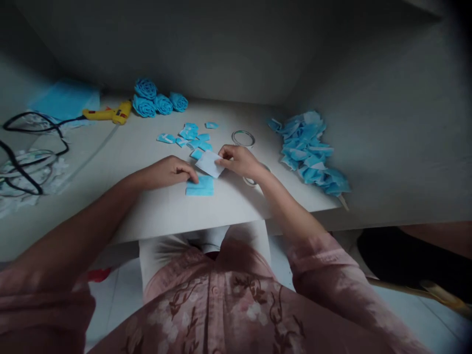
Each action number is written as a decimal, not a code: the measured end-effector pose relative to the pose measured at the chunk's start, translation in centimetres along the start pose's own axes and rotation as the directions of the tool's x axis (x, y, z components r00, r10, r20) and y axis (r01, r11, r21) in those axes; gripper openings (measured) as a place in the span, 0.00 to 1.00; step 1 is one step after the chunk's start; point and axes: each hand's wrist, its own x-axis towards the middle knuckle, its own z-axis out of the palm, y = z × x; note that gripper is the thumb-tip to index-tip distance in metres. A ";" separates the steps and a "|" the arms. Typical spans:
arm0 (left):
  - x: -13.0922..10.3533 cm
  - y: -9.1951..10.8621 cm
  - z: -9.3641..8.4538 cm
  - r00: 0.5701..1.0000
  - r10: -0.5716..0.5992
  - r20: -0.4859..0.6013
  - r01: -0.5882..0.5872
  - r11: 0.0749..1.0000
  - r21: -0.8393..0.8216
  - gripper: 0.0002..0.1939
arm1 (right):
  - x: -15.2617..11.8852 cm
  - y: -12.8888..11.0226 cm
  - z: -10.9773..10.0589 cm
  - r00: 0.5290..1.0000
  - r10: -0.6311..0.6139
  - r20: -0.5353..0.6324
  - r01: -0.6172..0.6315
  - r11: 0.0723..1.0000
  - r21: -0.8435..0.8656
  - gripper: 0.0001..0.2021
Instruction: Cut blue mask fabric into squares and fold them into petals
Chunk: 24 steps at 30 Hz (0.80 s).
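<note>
On the table in front of me lies a blue fabric square [201, 187] with a fold line across it. My left hand [165, 173] has its fingers curled, and the fingertips press on the square's upper left edge. Just above, my right hand [236, 160] pinches a white fabric piece [209, 164] between thumb and fingers, tilted over the table. Small blue cut pieces [190, 132] lie scattered beyond both hands. A tape roll [243, 138] sits behind my right hand, and a second ring [250, 182] is partly hidden under my right forearm.
Several blue fabric roses [145, 105] stand at the back. A yellow glue gun [110, 114] with a black cord [59, 128] lies left of them, near a blue sheet stack [66, 98] and white scraps [29, 172]. Crumpled blue fabric [306, 147] is heaped by the right wall.
</note>
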 end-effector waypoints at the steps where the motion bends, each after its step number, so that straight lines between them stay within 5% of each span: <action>1: 0.1 0.1 0.0 1.000 -0.009 -0.004 0.009 1.000 -0.024 0.11 | 0.1 0.4 -0.6 1.000 -0.021 0.009 0.020 0.988 0.154 0.09; 4: 0.3 0.4 -0.1 0.984 -0.052 -0.171 0.026 0.988 -0.151 0.09 | 0.3 0.5 -2.1 0.995 -0.084 0.063 0.047 0.895 0.443 0.14; 7: 0.4 0.4 0.0 0.936 -0.091 -0.339 0.009 0.972 -0.236 0.13 | 0.9 -0.4 -2.5 0.988 -0.139 0.065 0.083 0.841 0.534 0.19; 13: 0.5 -0.4 0.5 0.949 -0.055 -0.311 -0.062 0.933 -0.355 0.25 | 2.5 -1.3 -0.1 0.987 -0.163 0.001 0.129 0.781 0.611 0.24; 19: 0.9 0.8 0.8 0.911 -0.151 -0.384 0.067 0.973 -0.223 0.13 | 1.5 -0.2 2.8 0.990 -0.096 -0.106 0.140 0.809 0.572 0.17; 24: 1.0 0.4 0.7 0.856 -0.204 -0.475 0.105 0.968 -0.227 0.14 | 1.1 -0.4 3.2 0.992 -0.054 -0.113 0.111 0.799 0.591 0.22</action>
